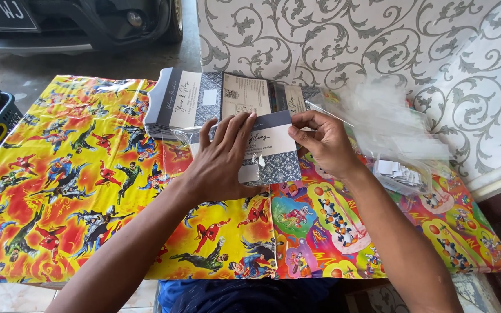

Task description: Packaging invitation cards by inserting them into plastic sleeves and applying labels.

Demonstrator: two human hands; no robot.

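Now left hand (221, 159) lies flat, fingers spread over grey card (271, 152); right hand (323, 142) pinches its right edge, possibly a clear sleeve; long axis runs away from body

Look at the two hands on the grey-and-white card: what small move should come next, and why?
Probably fold the clear sleeve's open flap down over the card. The left hand lies flat on the card, pinning it, while the right hand pinches its upper right edge, where clear plastic seems to wrap it. A stack of similar cards lies just behind.
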